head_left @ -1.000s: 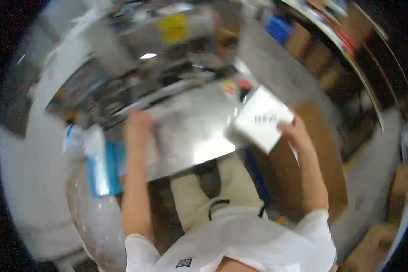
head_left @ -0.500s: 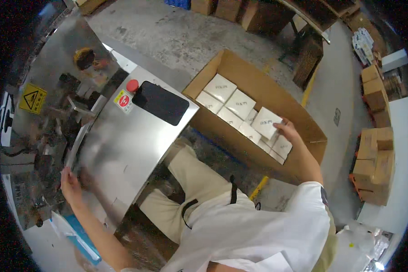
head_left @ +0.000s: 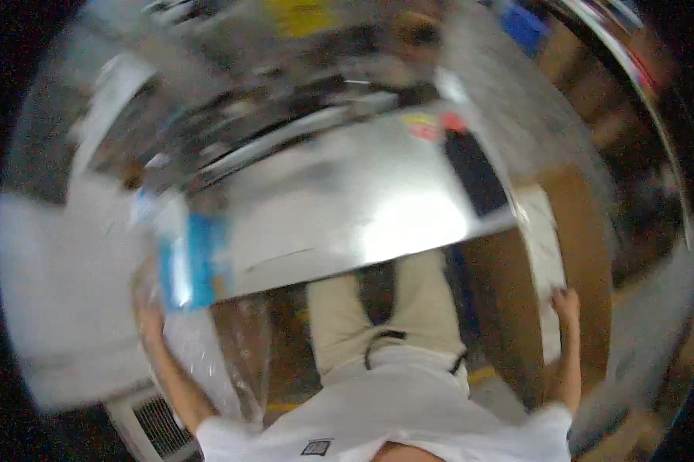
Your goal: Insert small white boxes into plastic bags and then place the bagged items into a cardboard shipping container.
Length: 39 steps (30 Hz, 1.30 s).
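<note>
Stainless-steel tabletop, a broad, smooth, brushed sheet with a bright glare patch near its front edge, fills the centre of the strongly motion-blurred view. Behind it stands metal machinery, seen only as grey streaks. At the sheet's right rear corner sit a flat black rectangular panel, a small red spot and a yellow patch. To the right, below the tabletop's edge, lies an open corrugated cardboard carton, brown and matte, with a row of flat white boxes packed along its near side. At the left edge hangs a clear plastic bag, glossy and crinkled, with a blue-and-white packet above it against the tabletop's left end. The person's beige trousers and white shirt occupy the lower centre.

The right hand rests on the lower end of the white boxes inside the carton, fingers laid against them; whether it grips one cannot be told. The left hand is at the upper edge of the plastic bag, just below the blue-and-white packet; blur hides its grasp.
</note>
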Each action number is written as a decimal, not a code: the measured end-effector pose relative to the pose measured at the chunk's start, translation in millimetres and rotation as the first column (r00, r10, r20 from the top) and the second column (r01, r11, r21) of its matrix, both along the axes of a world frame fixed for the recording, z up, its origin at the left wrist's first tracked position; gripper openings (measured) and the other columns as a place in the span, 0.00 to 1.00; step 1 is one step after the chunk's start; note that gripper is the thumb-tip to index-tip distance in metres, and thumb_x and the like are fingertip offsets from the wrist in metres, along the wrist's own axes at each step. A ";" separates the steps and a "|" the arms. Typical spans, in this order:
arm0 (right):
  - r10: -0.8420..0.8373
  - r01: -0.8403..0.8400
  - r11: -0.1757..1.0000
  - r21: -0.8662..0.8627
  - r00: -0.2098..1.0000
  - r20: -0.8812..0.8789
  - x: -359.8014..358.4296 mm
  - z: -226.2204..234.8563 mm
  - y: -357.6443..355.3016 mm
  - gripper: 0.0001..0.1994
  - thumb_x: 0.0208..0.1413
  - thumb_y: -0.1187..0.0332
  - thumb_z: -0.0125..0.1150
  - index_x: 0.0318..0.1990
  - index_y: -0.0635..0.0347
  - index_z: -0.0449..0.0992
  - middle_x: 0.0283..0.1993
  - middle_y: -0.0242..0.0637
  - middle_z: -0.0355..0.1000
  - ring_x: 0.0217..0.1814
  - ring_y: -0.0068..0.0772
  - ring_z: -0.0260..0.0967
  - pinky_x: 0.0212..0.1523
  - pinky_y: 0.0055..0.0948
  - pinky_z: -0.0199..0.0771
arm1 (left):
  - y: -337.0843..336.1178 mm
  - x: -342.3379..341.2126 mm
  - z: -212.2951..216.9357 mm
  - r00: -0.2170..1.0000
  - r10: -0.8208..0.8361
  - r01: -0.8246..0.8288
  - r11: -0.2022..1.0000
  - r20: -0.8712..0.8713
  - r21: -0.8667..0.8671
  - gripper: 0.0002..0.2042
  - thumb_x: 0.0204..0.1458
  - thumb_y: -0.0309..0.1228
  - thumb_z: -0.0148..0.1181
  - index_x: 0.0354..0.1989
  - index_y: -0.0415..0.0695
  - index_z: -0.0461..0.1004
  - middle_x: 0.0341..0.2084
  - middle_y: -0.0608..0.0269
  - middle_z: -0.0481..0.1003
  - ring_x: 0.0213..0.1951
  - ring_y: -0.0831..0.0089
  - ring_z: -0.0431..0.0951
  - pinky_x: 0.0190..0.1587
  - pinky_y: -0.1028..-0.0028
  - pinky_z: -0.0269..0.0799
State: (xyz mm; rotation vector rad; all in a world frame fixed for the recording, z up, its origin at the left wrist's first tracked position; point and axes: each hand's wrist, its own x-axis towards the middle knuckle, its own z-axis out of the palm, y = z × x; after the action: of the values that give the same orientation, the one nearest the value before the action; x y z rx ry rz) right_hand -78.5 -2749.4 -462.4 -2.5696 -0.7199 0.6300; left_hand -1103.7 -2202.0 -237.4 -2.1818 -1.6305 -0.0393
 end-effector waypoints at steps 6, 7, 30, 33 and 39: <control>0.190 -0.194 0.936 0.292 0.981 0.044 22.5 43.8 54.5 0.13 0.61 0.62 0.62 0.37 0.66 0.75 0.32 0.35 0.77 0.31 0.27 0.75 0.30 0.30 0.74 | 104.1 217.8 22.0 0.666 0.089 0.171 0.948 0.741 -0.268 0.40 0.43 0.52 0.72 0.58 0.34 0.68 0.52 0.48 0.74 0.53 0.62 0.74 0.55 0.66 0.69; 0.088 -0.007 0.953 0.303 0.963 -0.254 -55.9 91.2 139.1 0.13 0.61 0.62 0.61 0.39 0.66 0.75 0.36 0.34 0.77 0.34 0.25 0.74 0.32 0.30 0.75 | 87.4 190.1 44.2 0.673 0.126 0.075 0.969 0.729 -0.236 0.40 0.43 0.52 0.72 0.58 0.34 0.68 0.52 0.48 0.74 0.53 0.62 0.74 0.55 0.66 0.69; 0.877 -0.714 0.222 0.664 0.444 0.184 -417.5 346.8 385.5 0.15 0.51 0.68 0.70 0.44 0.64 0.75 0.41 0.48 0.77 0.40 0.45 0.77 0.39 0.36 0.75 | -125.7 402.4 136.1 0.275 -0.166 0.656 0.752 0.947 -0.059 0.09 0.51 0.28 0.65 0.40 0.39 0.80 0.33 0.53 0.81 0.35 0.67 0.82 0.39 0.70 0.77; 0.887 -0.655 0.325 0.682 0.461 0.020 -397.2 332.9 373.6 0.07 0.54 0.70 0.66 0.36 0.63 0.78 0.34 0.47 0.78 0.33 0.45 0.77 0.34 0.33 0.75 | -141.1 386.3 125.6 0.115 0.200 0.685 0.693 0.973 -0.223 0.11 0.54 0.30 0.65 0.40 0.35 0.79 0.33 0.57 0.82 0.36 0.73 0.82 0.40 0.73 0.76; 0.638 -0.729 0.085 0.680 0.563 0.524 -400.1 335.1 361.8 0.04 0.50 0.73 0.68 0.33 0.59 0.79 0.43 0.44 0.78 0.38 0.44 0.77 0.37 0.35 0.77 | -163.1 385.8 85.7 0.128 0.560 0.651 0.575 0.819 -0.496 0.11 0.54 0.33 0.66 0.34 0.35 0.79 0.25 0.66 0.80 0.25 0.81 0.76 0.29 0.78 0.72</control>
State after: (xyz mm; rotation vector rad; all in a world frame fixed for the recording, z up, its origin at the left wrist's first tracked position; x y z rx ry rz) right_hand -478.6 -2387.6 -127.3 -1.1424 -1.7950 0.2177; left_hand -717.9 -2365.1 -151.7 -3.2929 -2.6456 -1.5135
